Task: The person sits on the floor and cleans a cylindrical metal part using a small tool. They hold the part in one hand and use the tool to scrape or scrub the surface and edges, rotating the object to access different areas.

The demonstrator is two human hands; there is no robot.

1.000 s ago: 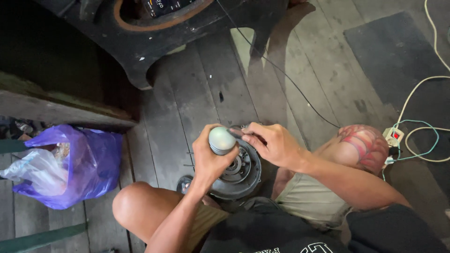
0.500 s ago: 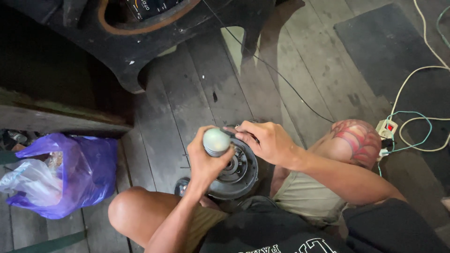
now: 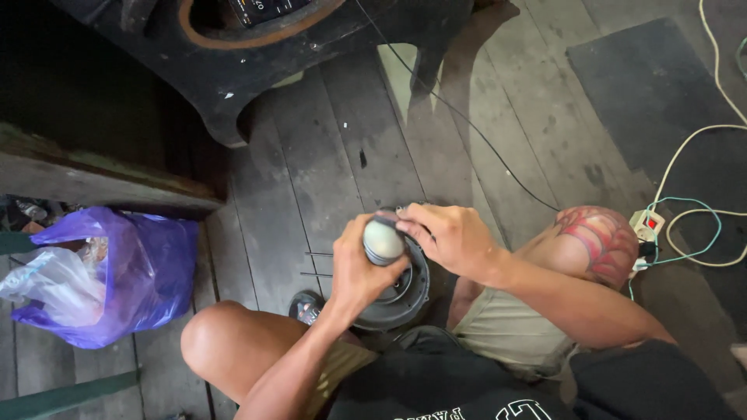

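My left hand (image 3: 359,268) is wrapped around a thick tool handle with a rounded pale grey-green end (image 3: 384,240), held upright over a round grey metal motor housing (image 3: 403,294) that lies on the wooden floor between my knees. My right hand (image 3: 447,236) is closed just right of the handle's top, its fingers touching it and pinching something thin that I cannot make out. Both hands cover most of the housing.
A purple plastic bag (image 3: 132,272) with clear plastic inside lies at the left. A dark curved wooden piece (image 3: 233,70) stands at the top. A thin black wire (image 3: 467,124) crosses the planks. A power strip (image 3: 650,225) with white and green cables lies at the right.
My left hand has shifted the handle a little to the right, so its rounded end now sits against my right hand's fingers. The camera view has swayed slightly.
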